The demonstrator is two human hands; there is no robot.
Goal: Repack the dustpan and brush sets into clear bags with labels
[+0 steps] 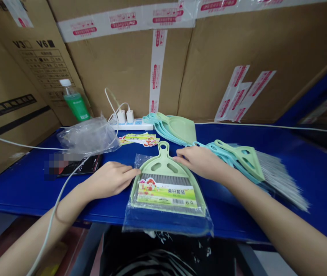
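A light green dustpan point(198, 184) lies before me with its matching brush point(163, 179) nested on it, handles pointing away. A clear plastic bag point(167, 224) surrounds most of the set, and the handle tops stick out past its far end. Over the bristles sits a printed label card point(166, 193) with red mushrooms. My left hand point(111, 179) is closed, fingertips at the bag's left edge beside the dustpan. My right hand point(196, 159) has its fingers curled in a pinch at the upper right edge of the bag, near the handles.
Stacked dustpans point(180, 128) lie at the back, with several brushes point(249, 163) to the right. Label cards point(140, 140), a power strip point(140, 124), clear bags point(90, 136), a green bottle point(77, 103) and a dark box point(79, 166) occupy the left. A white cable point(55, 209) crosses my left forearm.
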